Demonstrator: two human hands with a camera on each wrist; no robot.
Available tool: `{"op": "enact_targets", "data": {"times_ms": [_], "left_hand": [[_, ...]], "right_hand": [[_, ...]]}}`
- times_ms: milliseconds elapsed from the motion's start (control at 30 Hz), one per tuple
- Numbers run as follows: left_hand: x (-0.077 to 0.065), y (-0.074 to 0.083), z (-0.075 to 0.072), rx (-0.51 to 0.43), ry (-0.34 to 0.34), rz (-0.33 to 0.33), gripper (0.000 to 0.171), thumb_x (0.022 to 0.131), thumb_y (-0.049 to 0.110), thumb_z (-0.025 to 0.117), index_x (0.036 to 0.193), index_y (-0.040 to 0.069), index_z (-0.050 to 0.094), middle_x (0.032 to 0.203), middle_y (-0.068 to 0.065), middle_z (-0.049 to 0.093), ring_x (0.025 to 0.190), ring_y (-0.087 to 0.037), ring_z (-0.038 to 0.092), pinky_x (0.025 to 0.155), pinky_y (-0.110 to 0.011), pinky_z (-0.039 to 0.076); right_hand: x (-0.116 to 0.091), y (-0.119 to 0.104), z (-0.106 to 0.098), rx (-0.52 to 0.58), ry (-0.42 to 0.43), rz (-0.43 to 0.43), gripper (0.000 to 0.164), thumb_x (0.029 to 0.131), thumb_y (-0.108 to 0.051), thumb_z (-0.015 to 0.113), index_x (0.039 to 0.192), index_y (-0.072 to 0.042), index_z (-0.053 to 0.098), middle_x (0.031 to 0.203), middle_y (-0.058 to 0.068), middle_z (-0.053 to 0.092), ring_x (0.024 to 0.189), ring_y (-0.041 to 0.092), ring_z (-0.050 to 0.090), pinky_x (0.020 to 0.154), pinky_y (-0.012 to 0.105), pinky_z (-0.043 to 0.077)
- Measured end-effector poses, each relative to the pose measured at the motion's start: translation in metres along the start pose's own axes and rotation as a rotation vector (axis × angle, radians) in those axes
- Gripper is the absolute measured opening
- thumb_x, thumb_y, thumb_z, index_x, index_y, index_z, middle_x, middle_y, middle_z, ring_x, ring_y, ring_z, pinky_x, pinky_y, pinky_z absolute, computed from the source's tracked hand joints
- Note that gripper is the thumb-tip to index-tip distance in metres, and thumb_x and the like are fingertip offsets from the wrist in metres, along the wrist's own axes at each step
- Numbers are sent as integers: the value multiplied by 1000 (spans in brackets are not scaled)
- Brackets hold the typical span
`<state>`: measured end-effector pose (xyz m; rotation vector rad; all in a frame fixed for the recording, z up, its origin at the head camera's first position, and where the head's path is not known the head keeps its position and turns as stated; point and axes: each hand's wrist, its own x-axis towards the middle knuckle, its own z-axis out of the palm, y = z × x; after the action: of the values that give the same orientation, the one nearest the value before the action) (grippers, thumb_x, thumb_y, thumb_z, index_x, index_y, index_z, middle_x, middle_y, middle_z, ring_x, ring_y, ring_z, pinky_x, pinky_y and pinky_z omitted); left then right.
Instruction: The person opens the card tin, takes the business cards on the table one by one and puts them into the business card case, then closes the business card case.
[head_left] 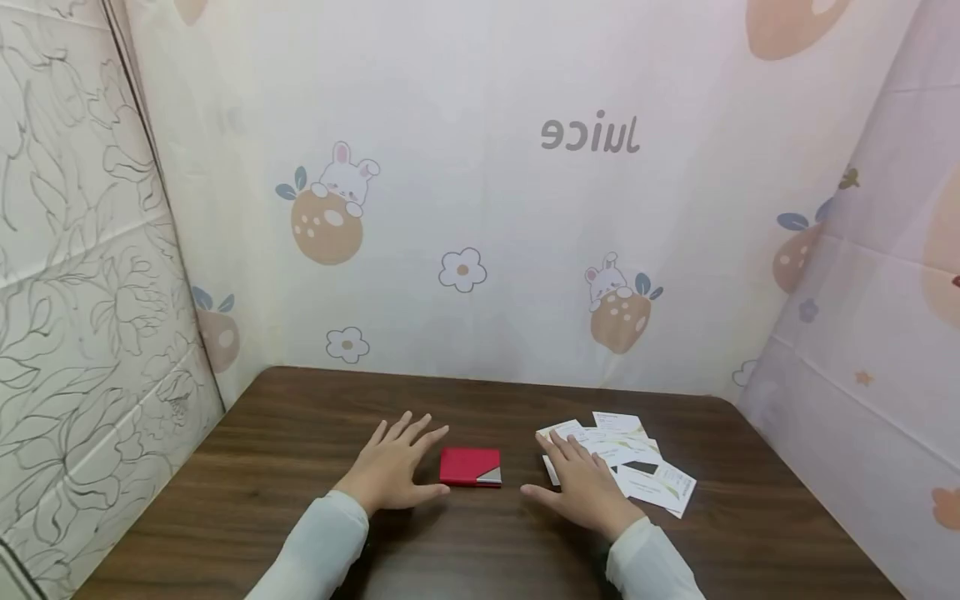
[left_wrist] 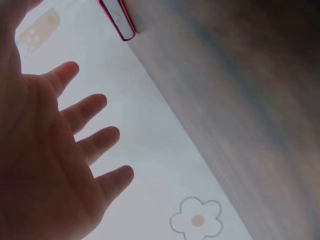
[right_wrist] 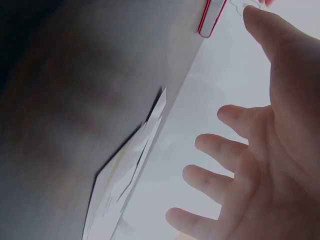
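Red case (head_left: 469, 465) with a silver near right corner lies flat on the brown wood-grain table (head_left: 465, 554), head view, between both hands. Left hand (head_left: 392, 471) is left of it, fingers spread, thumb toward the case. Right hand (head_left: 587, 490) is right of it, fingers also spread, seen over the left part of loose, overlapping white cards (head_left: 626, 452); contact with them, cannot tell. Pale sleeves (head_left: 322, 533) on both arms. Curtain (head_left: 465, 192) with rabbits, fruit and mirrored "Juice" at the far side. Left wrist view: left palm shows, fingers apart, case's red-rimmed end cut off by the frame. Right wrist view: right fingers apart, cards on the table, case again cut off; card print too blurred to read.
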<state>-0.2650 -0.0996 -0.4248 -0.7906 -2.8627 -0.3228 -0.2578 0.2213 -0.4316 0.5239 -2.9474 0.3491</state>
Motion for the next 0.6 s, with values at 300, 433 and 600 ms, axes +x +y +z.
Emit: {"op": "enact_targets", "data": {"times_ms": [300, 433, 600], "left_hand": [[19, 3, -2, -10, -44, 84, 79, 86, 63, 66, 149, 18, 50, 152, -13, 46, 143, -40, 34, 112, -62, 25], [25, 2, -1, 11, -65, 97, 79, 84, 64, 67, 146, 17, 53, 150, -11, 48, 142, -37, 36, 114, -59, 25], [31, 3, 0, 63, -77, 129, 77, 78, 67, 72, 139, 21, 61, 147, -6, 52, 140, -32, 40, 113, -56, 29]], "right_hand": [[19, -7, 3, 16, -75, -91, 91, 84, -65, 69, 149, -5, 47, 150, 18, 46, 136, 42, 42, 107, 65, 31], [26, -10, 3, 17, -93, -143, 91, 84, -64, 70, 148, -3, 48, 149, 19, 47, 134, 42, 44, 105, 63, 35], [38, -13, 3, 72, -100, -208, 86, 83, -63, 72, 142, -2, 54, 137, 14, 55, 125, 36, 51, 103, 58, 40]]}}
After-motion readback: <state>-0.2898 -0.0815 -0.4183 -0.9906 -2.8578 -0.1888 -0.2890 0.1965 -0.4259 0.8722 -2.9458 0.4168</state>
